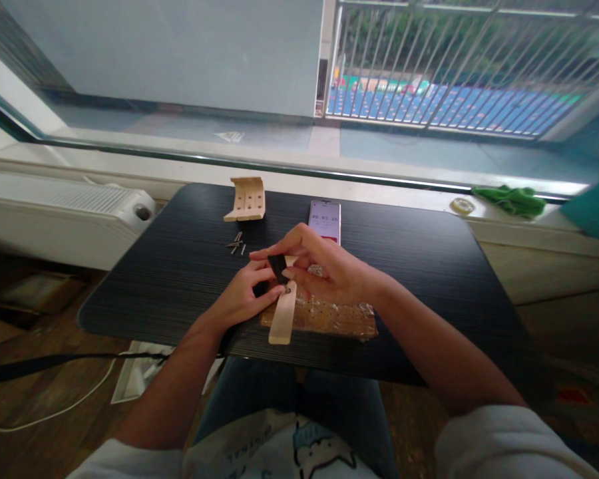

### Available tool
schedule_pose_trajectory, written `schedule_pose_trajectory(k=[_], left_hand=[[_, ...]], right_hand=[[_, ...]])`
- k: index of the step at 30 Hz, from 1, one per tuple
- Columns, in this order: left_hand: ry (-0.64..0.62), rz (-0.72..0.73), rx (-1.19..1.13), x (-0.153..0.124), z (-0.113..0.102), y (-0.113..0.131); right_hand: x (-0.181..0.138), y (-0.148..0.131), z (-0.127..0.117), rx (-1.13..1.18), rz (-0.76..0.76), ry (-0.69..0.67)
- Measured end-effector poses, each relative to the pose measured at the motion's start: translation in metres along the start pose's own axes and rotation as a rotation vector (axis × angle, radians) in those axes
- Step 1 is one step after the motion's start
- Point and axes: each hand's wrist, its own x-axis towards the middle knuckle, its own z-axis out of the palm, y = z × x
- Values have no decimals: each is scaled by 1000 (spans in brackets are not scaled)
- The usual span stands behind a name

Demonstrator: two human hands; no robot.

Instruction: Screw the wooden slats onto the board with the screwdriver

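Black and slim, a handle (277,267) was pinched in the right hand (324,263), thumb on one side and fingers on the other. It leaned a little to the left, its lower end just above a small metal bit by the hole in a pale wooden strip (282,321). That strip lay lengthwise toward the person, over the left end of a brown block (337,317) wrapped in clear plastic, its near end sticking out past the block's front edge. The left hand (247,293) was curled beside it, thumb tip at the strip's edge by the metal bit; whether its fingers were closed on the wood could not be told.

Beyond the hands, a few metal pins (236,245) lay loosely heaped on the dark table (419,266). Behind them stood a curved wooden piece (249,203) with two rows of holes. A phone (324,219) with a running-time display lay just past the right hand. Farther off, on the windowsill, a roll of tape (462,206) sat beside a crumpled green cloth (512,200). A white radiator (60,216) stood left of the table.
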Motion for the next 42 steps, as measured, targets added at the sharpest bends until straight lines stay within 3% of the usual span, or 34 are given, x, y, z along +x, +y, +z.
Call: schedule_pose_trajectory(k=[16,42], left_hand=[[42,-15,37,-1,1,1],[-8,-39,-4,0,0,-1]], right_hand=[[2,-3,-2,57,3,-44],[2,2,-3,-177,-72,103]])
